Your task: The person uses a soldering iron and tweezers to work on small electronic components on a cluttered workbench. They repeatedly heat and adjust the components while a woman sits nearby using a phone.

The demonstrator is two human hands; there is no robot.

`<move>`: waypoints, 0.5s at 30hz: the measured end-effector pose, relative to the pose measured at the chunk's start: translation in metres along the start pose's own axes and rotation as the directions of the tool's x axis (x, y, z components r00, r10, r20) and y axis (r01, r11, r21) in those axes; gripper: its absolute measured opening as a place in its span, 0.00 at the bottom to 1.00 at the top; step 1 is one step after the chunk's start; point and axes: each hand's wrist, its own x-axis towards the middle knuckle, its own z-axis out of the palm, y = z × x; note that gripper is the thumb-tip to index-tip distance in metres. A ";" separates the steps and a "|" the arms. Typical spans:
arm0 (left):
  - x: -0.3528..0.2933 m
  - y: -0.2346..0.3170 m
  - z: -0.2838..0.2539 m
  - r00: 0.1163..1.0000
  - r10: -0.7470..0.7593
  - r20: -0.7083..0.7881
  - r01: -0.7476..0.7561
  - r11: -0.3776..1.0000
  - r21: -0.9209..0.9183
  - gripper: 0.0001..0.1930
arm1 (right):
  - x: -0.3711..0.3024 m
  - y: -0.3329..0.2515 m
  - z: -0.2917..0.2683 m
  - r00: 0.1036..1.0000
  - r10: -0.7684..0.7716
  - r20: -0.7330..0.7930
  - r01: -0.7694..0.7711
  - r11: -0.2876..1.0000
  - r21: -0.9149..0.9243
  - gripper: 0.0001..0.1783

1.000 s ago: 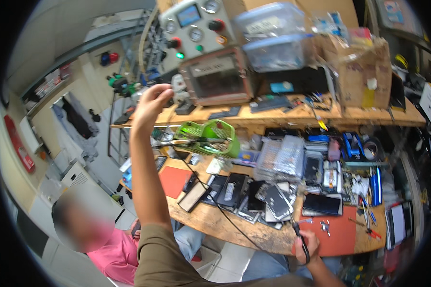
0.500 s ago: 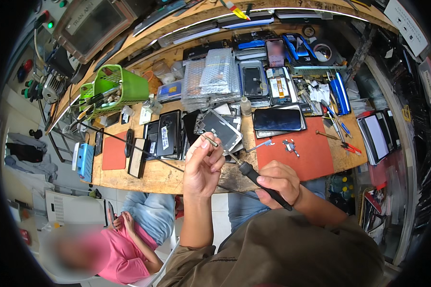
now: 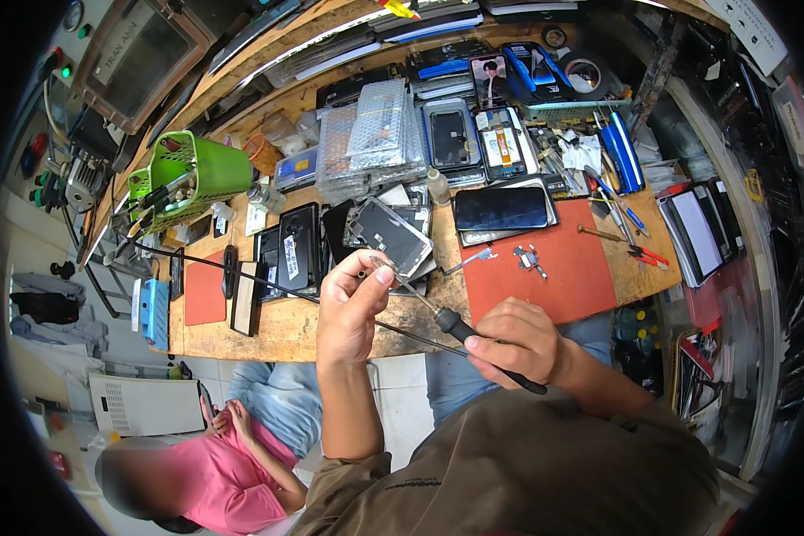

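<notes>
My right hand (image 3: 520, 341) is closed round the black handle of a soldering iron (image 3: 454, 323), whose thin metal shaft slants up and left above the bench's front edge. My left hand (image 3: 352, 302) is raised beside it and pinches a small metal soldering tip (image 3: 381, 263) between thumb and fingers. The shaft's far end reaches the left fingers; whether it sits inside the tip cannot be made out. A black cable (image 3: 241, 275) runs from the left and passes behind my left wrist toward the handle. Beyond my hands lie a dismantled tablet panel (image 3: 389, 238) and an orange-red mat (image 3: 572, 290).
On the mat are small metal parts (image 3: 531, 261) and a dark-screened phone (image 3: 500, 208) stands behind it. Bubble-wrapped packs (image 3: 366, 143), a green basket (image 3: 207, 170) and a small bottle (image 3: 438, 188) occupy the back. Red-handled pliers (image 3: 648, 257) lie right. A person in pink (image 3: 232, 473) sits at my left.
My left fingers and the metal tip have come together with the iron's shaft, which stood apart from them before. Both hands have shifted slightly left in view, as has the whole bench.
</notes>
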 end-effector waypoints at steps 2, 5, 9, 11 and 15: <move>-0.002 -0.003 0.000 0.999 -0.009 0.039 0.009 1.000 -0.003 0.09 | -0.003 -0.003 0.001 1.000 -0.010 0.008 0.011 0.999 -0.053 0.26; -0.007 -0.010 0.003 0.993 -0.031 0.110 0.038 0.998 -0.059 0.11 | -0.006 -0.005 0.007 1.000 -0.017 -0.007 0.016 0.997 -0.076 0.25; -0.011 -0.014 0.002 0.988 -0.056 0.141 0.075 0.988 -0.134 0.13 | -0.010 -0.009 0.013 0.999 -0.013 -0.043 0.010 0.998 -0.068 0.26; -0.010 -0.016 0.000 0.994 -0.072 0.085 0.085 0.982 -0.169 0.13 | -0.010 -0.011 0.016 0.998 -0.012 -0.068 0.006 0.996 -0.086 0.27; -0.003 -0.027 -0.010 0.999 -0.049 -0.018 0.043 0.967 -0.251 0.15 | -0.010 -0.007 0.019 0.994 0.012 -0.111 -0.021 0.996 -0.085 0.28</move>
